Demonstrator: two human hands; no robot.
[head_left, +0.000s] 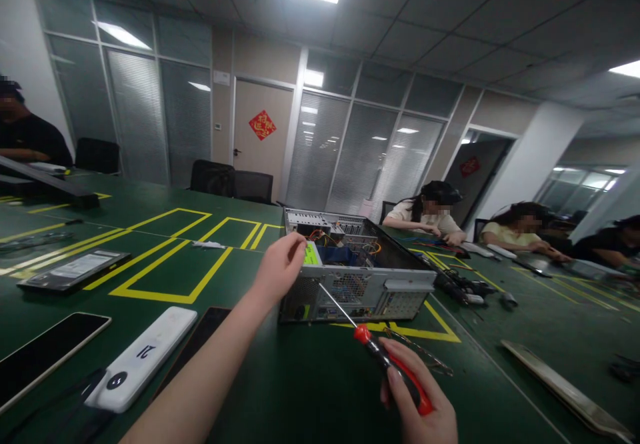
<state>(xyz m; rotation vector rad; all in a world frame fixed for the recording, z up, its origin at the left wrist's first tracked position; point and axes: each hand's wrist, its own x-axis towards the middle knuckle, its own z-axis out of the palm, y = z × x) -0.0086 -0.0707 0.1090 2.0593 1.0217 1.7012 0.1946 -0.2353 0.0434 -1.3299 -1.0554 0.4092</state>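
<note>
An open, grey metal computer case point(373, 287) with coloured wires inside sits on the green table point(280, 391) marked with yellow tape. At its back panel is the tip of a long steel screwdriver with a red-and-black handle point(371, 343), held in the curled right hand point(417, 391). The left hand point(285, 261), fingers bunched, is at the case's left edge beside a bright green label point(312, 255); whether it grips anything I cannot tell. Further left lies a flat silver-and-black hard drive point(75, 271)
</note>
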